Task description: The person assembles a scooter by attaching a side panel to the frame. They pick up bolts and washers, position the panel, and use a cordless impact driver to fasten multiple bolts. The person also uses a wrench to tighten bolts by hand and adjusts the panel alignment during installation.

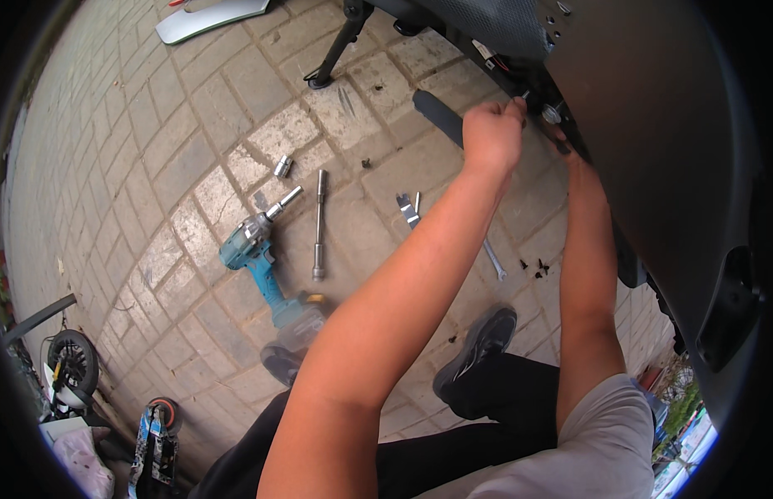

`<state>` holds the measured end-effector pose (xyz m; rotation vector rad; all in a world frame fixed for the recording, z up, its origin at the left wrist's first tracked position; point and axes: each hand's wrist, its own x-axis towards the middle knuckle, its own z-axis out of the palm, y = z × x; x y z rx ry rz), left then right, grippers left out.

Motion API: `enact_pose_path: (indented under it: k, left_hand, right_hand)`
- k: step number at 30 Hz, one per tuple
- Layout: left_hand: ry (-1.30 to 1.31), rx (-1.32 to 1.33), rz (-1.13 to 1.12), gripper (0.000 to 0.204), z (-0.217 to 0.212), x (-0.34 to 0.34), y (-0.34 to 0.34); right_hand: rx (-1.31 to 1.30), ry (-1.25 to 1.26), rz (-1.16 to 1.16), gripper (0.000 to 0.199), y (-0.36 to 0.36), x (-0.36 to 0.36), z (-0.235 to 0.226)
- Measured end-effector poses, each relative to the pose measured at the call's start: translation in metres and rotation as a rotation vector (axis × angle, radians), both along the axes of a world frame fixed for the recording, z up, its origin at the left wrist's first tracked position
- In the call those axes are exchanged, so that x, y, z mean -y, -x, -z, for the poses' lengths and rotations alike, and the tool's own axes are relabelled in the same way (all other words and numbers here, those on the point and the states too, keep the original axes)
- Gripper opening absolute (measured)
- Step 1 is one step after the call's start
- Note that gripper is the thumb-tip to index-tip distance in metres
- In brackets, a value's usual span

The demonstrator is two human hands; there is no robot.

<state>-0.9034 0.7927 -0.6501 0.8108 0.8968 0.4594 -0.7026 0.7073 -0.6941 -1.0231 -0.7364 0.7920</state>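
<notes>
My left hand (493,135) is closed in a fist at the lower edge of a black vehicle (652,133). A thin metal tip shows by its thumb; what the fist holds is hidden. Beyond it my right hand (563,143) reaches in under the panel, close to a shiny round metal part (552,113). Its fingers are mostly covered by the body of the vehicle. Some wires (484,55) show under the panel. Behind my left wrist lies a dark grey, rounded handle-like piece (439,116), partly hidden by the hand.
On the paving lie a teal impact wrench (257,254), a long socket bar (320,224), a loose socket (283,166), a wrench (494,259), a flat pry tool (407,209) and several dark screws (542,268). A stand leg (324,79) meets the ground. Scooters (158,441) stand lower left.
</notes>
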Motion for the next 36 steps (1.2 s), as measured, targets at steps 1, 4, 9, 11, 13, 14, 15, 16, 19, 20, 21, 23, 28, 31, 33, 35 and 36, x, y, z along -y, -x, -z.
enact_pose_path:
  k: [1, 4, 9, 11, 13, 14, 15, 16, 19, 20, 21, 23, 28, 31, 33, 35, 36]
  left_hand:
    - [0.002, 0.004, -0.012, 0.032, 0.0, 0.001, -0.001]
    - [0.012, 0.018, -0.031, 0.032, -0.002, 0.002, -0.002]
    - [0.041, 0.014, 0.009, 0.031, -0.002, -0.001, 0.0]
    - [0.032, 0.019, 0.008, 0.031, -0.002, -0.002, 0.0]
    - [0.03, 0.024, 0.01, 0.031, -0.002, -0.002, 0.0]
    - [0.028, 0.026, 0.009, 0.031, -0.001, -0.002, 0.0]
    - [0.029, 0.026, 0.011, 0.031, -0.001, -0.002, 0.001]
    - [0.033, 0.036, 0.004, 0.03, 0.0, -0.002, 0.001]
    - [0.058, 0.051, 0.0, 0.029, 0.001, -0.001, 0.0]
    - [0.063, 0.049, 0.001, 0.029, 0.002, 0.0, -0.001]
    - [0.064, 0.041, 0.001, 0.028, 0.003, 0.0, -0.001]
    - [0.037, 0.047, -0.07, 0.032, 0.003, 0.001, -0.004]
    - [0.031, 0.045, -0.106, 0.036, 0.006, 0.002, -0.006]
    - [-0.011, 0.014, -0.103, 0.035, 0.007, 0.002, -0.006]
    - [-0.071, -0.015, -0.106, 0.034, 0.008, 0.003, -0.008]
    - [-0.119, -0.012, -0.13, 0.033, 0.009, 0.003, -0.009]
    - [-0.143, -0.009, -0.143, 0.033, 0.009, 0.003, -0.009]
  right_hand:
    - [-0.002, -0.001, -0.002, 0.021, 0.0, 0.0, 0.0]
    - [-0.007, -0.002, -0.009, 0.021, -0.001, 0.001, -0.002]
    - [-0.019, -0.008, -0.019, 0.02, -0.001, 0.0, -0.004]
    - [-0.023, -0.01, -0.023, 0.02, -0.001, 0.0, -0.004]
    - [-0.027, -0.012, -0.027, 0.02, -0.001, -0.001, -0.004]
    - [-0.03, -0.012, -0.029, 0.02, -0.001, -0.001, -0.004]
    - [-0.034, -0.016, -0.032, 0.02, -0.001, 0.0, -0.004]
    - [-0.036, -0.015, -0.037, 0.02, -0.001, -0.001, -0.004]
    - [-0.04, -0.019, -0.042, 0.019, -0.001, 0.0, -0.004]
    - [-0.044, -0.022, -0.046, 0.019, -0.001, 0.001, -0.004]
    - [-0.044, -0.025, -0.046, 0.019, -0.001, 0.001, -0.004]
    - [-0.05, -0.029, -0.051, 0.019, 0.0, 0.003, -0.005]
    - [-0.061, -0.039, -0.057, 0.019, 0.001, 0.006, -0.006]
    - [-0.065, -0.041, -0.063, 0.018, 0.002, 0.006, -0.006]
    - [-0.071, -0.043, -0.068, 0.018, 0.002, 0.006, -0.006]
    - [-0.081, -0.043, -0.078, 0.018, 0.002, 0.006, -0.005]
    - [-0.077, -0.043, -0.082, 0.018, 0.002, 0.006, -0.005]
